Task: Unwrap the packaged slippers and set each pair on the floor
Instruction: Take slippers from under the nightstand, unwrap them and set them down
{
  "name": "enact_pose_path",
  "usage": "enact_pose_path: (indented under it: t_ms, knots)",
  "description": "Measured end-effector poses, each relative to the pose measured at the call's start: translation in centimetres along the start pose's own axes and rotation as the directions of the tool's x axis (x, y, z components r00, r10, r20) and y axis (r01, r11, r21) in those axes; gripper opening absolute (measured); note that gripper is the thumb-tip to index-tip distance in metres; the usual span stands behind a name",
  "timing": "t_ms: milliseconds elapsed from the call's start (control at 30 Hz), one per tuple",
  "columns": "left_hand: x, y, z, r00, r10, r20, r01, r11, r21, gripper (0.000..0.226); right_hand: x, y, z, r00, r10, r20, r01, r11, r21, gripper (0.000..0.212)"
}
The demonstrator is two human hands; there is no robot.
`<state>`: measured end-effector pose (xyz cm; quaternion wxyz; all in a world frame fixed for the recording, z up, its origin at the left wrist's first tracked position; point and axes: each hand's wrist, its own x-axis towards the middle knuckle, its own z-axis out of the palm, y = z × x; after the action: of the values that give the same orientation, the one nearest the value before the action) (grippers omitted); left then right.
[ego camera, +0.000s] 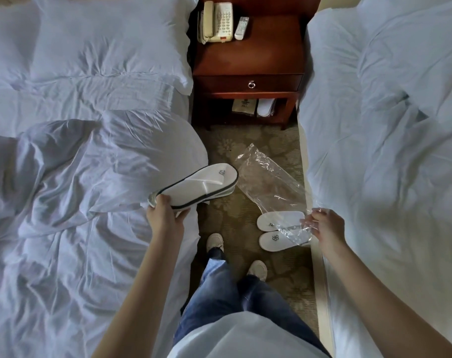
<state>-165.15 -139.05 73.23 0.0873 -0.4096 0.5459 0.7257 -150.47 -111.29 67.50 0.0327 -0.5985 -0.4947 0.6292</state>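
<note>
My left hand (165,209) grips the heel end of a stacked pair of white slippers (199,186) with dark trim, held flat above the edge of the left bed. My right hand (323,226) pinches the near end of an empty clear plastic wrapper (269,179) that hangs out over the carpet. Under the wrapper, another white slipper pair (279,229) lies side by side on the carpet, close to the right bed. Inside the nightstand's lower shelf sit more packaged items (256,107).
Two beds with rumpled white bedding flank a narrow carpeted aisle: the left bed (77,177) and the right bed (390,151). A wooden nightstand (248,63) at the aisle's far end carries a phone (217,21) and a remote (241,27). My feet (235,251) stand on the carpet.
</note>
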Motion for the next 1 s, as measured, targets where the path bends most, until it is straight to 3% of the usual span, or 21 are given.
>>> enact_pose_path:
  t_ms: [100,333,433,533,600,667,833,933,1000]
  knots:
    - [-0.7,-1.4,-0.8,0.999,-0.041,0.021,0.042,0.999,-0.02,0.034,-0.5,0.5,-0.1,1.0,-0.012,0.022,0.012,1.0,0.001,0.01]
    - [-0.7,-3.7,-3.5,0.995,-0.104,-0.003,0.103,0.99,0.093,0.032,-2.4,3.4,-0.4,1.0,-0.024,-0.016,0.026,0.995,0.1,0.029]
    - [0.1,-4.2,-4.5,0.974,-0.198,0.108,0.161,0.945,0.285,0.017,-3.7,5.0,-0.2,0.998,-0.031,-0.059,0.039,0.99,0.137,0.037]
    - [0.7,-5.1,-5.9,0.929,-0.316,0.192,0.188,0.851,0.49,0.019,-5.4,7.4,0.2,0.993,-0.057,-0.106,0.074,0.983,0.169,0.041]
    - [0.9,-5.8,-7.2,0.858,-0.454,0.241,0.242,0.771,0.589,0.021,-6.7,9.6,0.5,0.989,-0.076,-0.127,0.097,0.981,0.169,0.046]
    - [0.8,-6.3,-8.8,0.738,-0.595,0.318,0.279,0.698,0.659,0.034,-8.3,12.3,0.7,0.986,-0.062,-0.158,0.087,0.983,0.159,0.053]
    - [-1.9,-7.5,-12.4,0.491,-0.768,0.41,0.178,0.55,0.816,0.062,-11.5,19.4,-0.6,0.964,0.097,-0.246,-0.031,0.965,0.261,0.058]
    - [-4.2,-8.7,-14.0,0.38,-0.831,0.406,0.069,0.464,0.883,0.055,-13.2,23.7,-2.6,0.923,0.25,-0.293,-0.116,0.905,0.409,0.056]
    - [-5.4,-9.9,-14.6,0.367,-0.85,0.377,0.025,0.414,0.91,0.043,-14.5,26.1,-3.9,0.886,0.328,-0.327,-0.15,0.872,0.467,0.05]
